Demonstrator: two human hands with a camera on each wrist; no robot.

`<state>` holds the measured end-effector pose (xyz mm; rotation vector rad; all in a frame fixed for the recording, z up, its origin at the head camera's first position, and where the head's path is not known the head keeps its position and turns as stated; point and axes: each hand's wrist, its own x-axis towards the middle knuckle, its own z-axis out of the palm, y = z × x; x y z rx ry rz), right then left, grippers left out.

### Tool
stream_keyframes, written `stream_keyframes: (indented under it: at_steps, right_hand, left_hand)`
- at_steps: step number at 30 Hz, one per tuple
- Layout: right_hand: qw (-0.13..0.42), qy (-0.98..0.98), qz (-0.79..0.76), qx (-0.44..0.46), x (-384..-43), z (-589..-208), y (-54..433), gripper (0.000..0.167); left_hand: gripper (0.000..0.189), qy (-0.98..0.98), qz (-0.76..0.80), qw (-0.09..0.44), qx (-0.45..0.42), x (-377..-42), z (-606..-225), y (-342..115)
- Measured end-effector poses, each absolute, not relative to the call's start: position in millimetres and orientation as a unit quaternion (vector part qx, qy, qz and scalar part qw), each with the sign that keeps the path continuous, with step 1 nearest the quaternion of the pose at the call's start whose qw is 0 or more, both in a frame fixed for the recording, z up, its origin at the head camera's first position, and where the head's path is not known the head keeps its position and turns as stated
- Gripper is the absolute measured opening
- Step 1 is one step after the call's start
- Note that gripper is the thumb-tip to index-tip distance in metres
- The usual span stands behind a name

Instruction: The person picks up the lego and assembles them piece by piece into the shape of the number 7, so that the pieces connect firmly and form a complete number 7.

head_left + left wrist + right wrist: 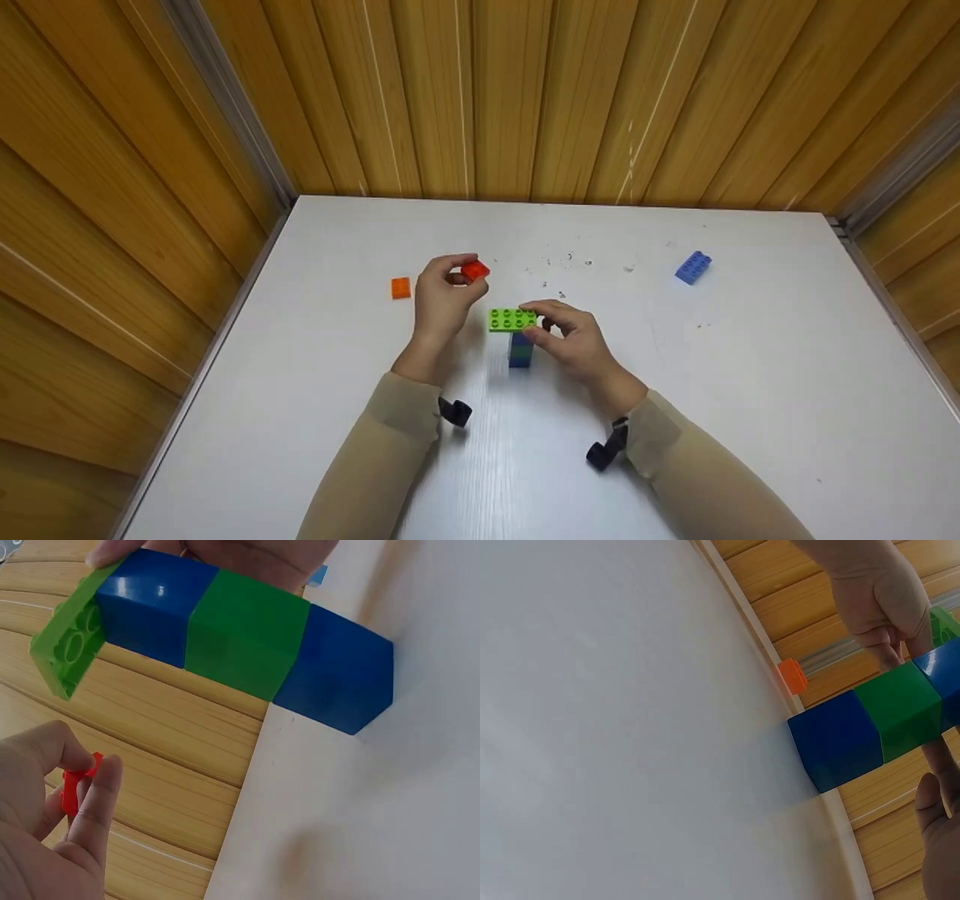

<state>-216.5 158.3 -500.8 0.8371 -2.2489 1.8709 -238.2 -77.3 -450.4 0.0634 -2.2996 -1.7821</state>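
White tabletop (750, 390), yellow-brown wood-grain walls (502, 97) behind and at both sides, grey corner strips (231, 97)

sleeves (375, 457): long, beige | wrist devices (456, 412): black | hands (441, 304): bare

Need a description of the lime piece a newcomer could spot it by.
Start at the white table and find the blue-green-blue tower near its middle. The lime piece lies across the top, one end held by the right hand. Unlike the tower's darker green brick, it is thin and overhangs.
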Motion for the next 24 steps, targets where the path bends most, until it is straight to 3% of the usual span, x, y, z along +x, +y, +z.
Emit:
stream_keyframes:
  at_steps: [9,18,24]
  right_hand:
    - [0.053,-0.739,0.613,0.276,-215.6,-500.3,157.7,0.037]
    - [0.052,-0.739,0.613,0.275,-214.2,-502.2,158.6,0.037]
    - [0.055,-0.741,0.611,0.275,-215.9,-501.4,158.8,0.037]
  left_hand:
    - [0.039,-0.764,-0.642,0.061,0.014,-222.9,-442.1,-87.8]
    - [0.044,-0.756,-0.652,-0.014,-0.051,-216.0,-441.9,-106.9]
    - [0.036,-0.781,-0.618,-0.056,-0.070,-218.0,-436.9,-126.7]
